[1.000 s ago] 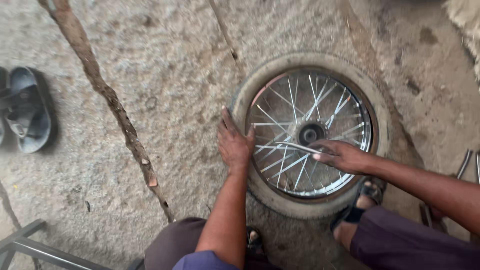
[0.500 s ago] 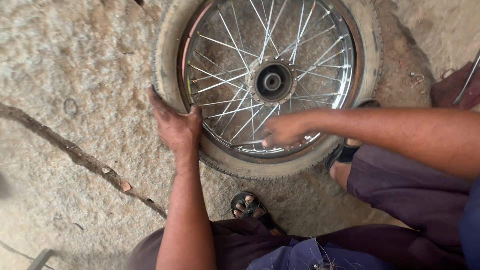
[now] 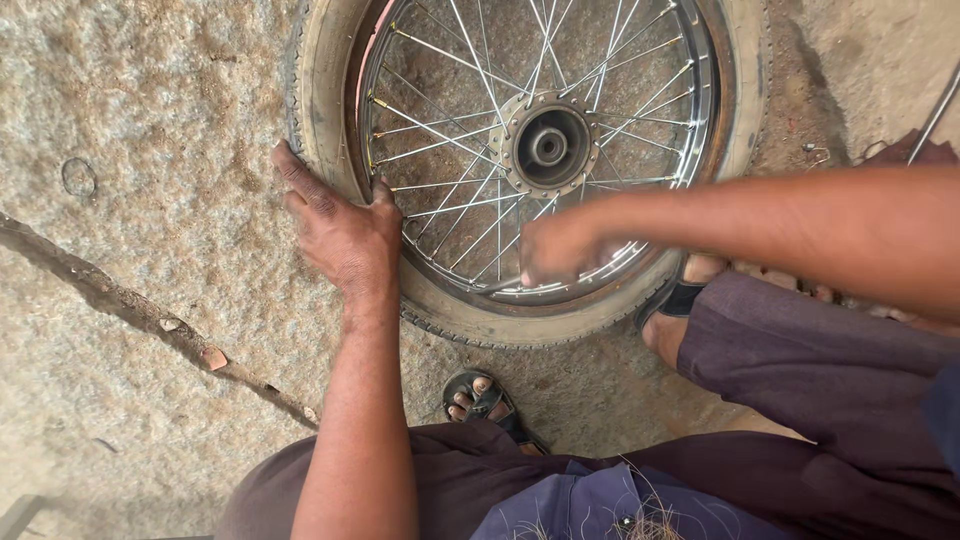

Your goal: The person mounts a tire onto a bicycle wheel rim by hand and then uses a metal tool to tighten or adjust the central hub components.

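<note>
Concrete floor (image 3: 130, 120): rough grey, wide open room on the left; a small ring mark near the left edge.
Crack (image 3: 150, 320): runs diagonally from left edge down toward the knees, with small stone chips in it; well apart from the wheel.
Left hand (image 3: 340, 235): fingers spread, palm pressed flat on the tyre's lower-left wall, thumb tip hooked over toward the rim; forearm straight up from the lap.
Tyre (image 3: 320, 90): worn, dusty, lying flat on the floor, top cut off by the frame edge.
Wheel rim (image 3: 700, 110): chrome, spoked, hub (image 3: 548, 147) in the middle.
Right hand (image 3: 560, 248): blurred, fingers curled together at the rim's bottom edge; whether it grips something, cannot tell. Forearm comes in from the right, crossing over the tyre.
Left sandalled foot (image 3: 480, 395): just below the tyre, not touching.
Right sandalled foot (image 3: 680, 300): touching the tyre's lower-right edge, blocks that side.
Metal rod (image 3: 935, 115): thin, at the far right edge.
</note>
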